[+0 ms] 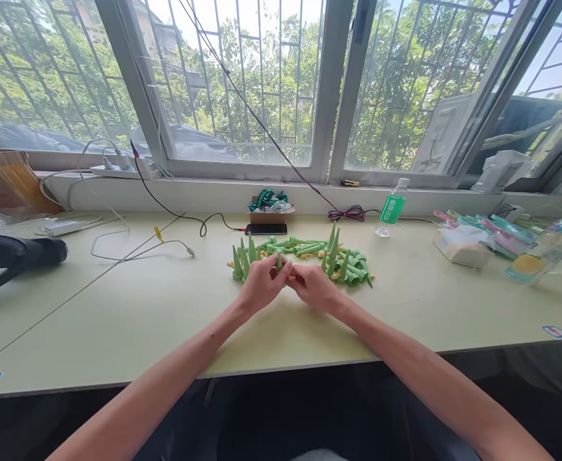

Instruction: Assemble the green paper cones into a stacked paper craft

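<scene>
Over the middle of the table, my left hand point(262, 280) is closed around a green pointed cone point(280, 261), its tip standing up between thumb and fingers. Right beside it, my right hand point(315, 287) is pinched, its fingertips meeting the left ones. A small yellow piece point(291, 277) shows at those fingertips; most of it is hidden. Several green cones point(237, 266) stand upright left of my hands, and more upright cones point(333, 246) rise behind my right hand. Green tube-like parts point(310, 248) lie in an arc beyond, with small yellow bits among them.
A black phone point(266, 228) lies before a small cardboard box point(267, 218). A water bottle point(393, 208) stands behind right. Cables point(141, 250) and a black cylindrical object point(19, 251) are left. Plastic-wrapped items point(506, 237) lie right. The table's front edge point(290, 369) runs below my forearms.
</scene>
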Tool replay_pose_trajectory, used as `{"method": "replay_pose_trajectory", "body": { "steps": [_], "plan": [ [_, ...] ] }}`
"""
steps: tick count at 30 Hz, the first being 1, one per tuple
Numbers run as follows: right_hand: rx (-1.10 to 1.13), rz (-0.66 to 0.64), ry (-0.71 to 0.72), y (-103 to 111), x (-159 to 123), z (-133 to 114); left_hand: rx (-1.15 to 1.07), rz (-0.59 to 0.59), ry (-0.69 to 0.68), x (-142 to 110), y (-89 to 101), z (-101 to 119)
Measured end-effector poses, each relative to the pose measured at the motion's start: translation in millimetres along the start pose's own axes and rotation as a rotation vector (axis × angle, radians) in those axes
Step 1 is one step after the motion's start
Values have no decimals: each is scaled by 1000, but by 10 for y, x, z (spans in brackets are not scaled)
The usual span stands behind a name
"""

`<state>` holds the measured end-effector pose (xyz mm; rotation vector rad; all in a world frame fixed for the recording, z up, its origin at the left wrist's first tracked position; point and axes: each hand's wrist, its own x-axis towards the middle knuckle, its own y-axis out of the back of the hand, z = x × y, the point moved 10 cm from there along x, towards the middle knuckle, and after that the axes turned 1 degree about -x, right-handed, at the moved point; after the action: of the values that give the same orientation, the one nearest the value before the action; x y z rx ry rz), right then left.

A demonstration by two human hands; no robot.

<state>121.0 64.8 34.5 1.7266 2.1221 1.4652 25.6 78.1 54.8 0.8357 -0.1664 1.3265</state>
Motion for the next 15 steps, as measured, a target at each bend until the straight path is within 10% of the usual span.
{"method": "replay_pose_trajectory", "body": {
  "steps": [15],
  "plan": [
    [-63, 18, -15, -2, 0, 75, 83, -33, 0, 1, -25, -54]
  ]
}}
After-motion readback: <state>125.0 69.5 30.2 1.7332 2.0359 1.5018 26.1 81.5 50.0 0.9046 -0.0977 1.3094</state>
